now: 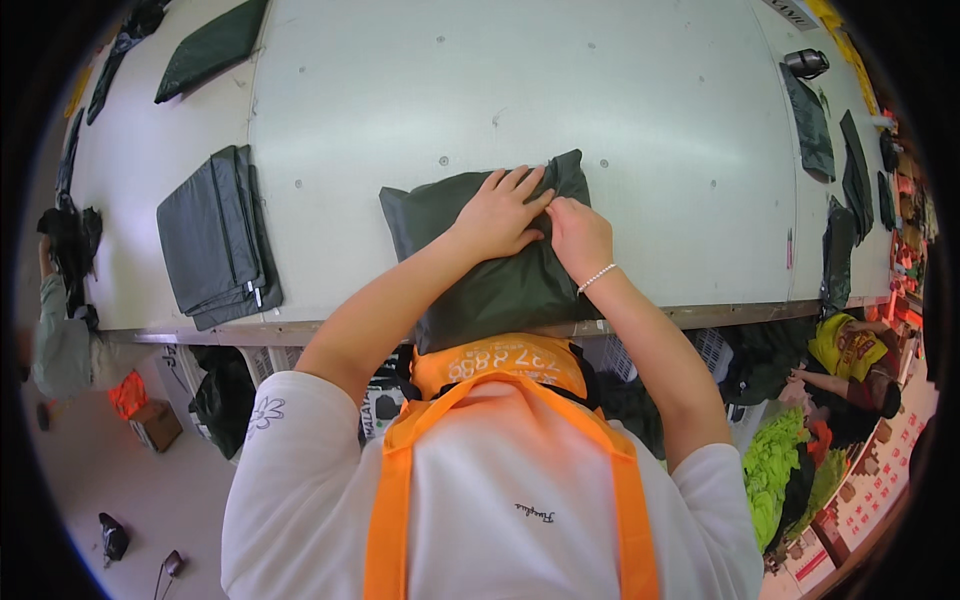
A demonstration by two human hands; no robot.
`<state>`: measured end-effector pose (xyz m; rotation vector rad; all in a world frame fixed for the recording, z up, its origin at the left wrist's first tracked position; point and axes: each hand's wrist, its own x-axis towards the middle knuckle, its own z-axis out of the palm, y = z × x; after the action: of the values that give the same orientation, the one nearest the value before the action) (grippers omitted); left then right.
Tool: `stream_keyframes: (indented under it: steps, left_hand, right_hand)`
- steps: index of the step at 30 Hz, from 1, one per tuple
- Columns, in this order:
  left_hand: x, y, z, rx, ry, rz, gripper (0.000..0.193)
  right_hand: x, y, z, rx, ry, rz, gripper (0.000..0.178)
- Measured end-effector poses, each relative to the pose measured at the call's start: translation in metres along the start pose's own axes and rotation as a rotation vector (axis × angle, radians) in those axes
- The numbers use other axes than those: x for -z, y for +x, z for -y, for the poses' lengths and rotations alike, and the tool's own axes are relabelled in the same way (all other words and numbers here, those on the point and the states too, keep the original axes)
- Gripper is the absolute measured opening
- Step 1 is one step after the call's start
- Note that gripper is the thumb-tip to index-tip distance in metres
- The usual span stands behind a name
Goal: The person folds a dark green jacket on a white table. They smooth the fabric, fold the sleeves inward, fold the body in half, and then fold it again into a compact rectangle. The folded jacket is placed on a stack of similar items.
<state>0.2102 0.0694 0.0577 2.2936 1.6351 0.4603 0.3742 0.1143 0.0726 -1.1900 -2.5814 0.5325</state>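
Note:
A dark green folded plastic bag [470, 290] lies on the white table [620, 120], near its front edge and partly over it. My left hand [500, 212] rests flat on the bag's upper part, fingers spread toward its far corner. My right hand [578, 235], with a white bead bracelet on the wrist, pinches the bag's material just beside the left fingertips. Both hands press the bag against the table top.
A stack of folded dark green bags [215, 240] lies at the left of the table. More dark bags [810, 125] and a dark cylinder [806, 62] sit at the far right. Another person [850, 355] in yellow crouches at right, one more at left [60, 330].

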Motion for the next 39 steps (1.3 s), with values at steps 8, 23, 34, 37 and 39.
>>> stream_keyframes:
  steps: [8, 23, 34, 37, 39]
  left_hand:
    - [-0.003, 0.006, -0.002, 0.182, -0.141, 0.034, 0.089]
    - [-0.035, 0.073, 0.028, 0.748, -0.375, 0.076, 0.028]
    - [-0.047, 0.08, 0.034, 0.796, -0.321, 0.052, 0.034]
    - [-0.035, 0.085, 0.031, 0.82, -0.321, 0.063, 0.035]
    - [-0.018, 0.087, 0.018, 0.707, -0.325, -0.086, 0.029]
  right_hand:
    - [-0.003, 0.03, -0.025, -0.113, 0.154, 0.106, 0.011]
    - [-0.009, 0.074, -0.045, -0.145, 0.079, 0.31, 0.011]
    - [0.059, -0.106, -0.024, 0.262, -0.075, 0.482, 0.018]
    - [0.027, -0.169, -0.036, 0.248, -0.06, 0.328, 0.016]
    - [0.019, -0.176, -0.038, 0.16, -0.005, 0.15, 0.015]
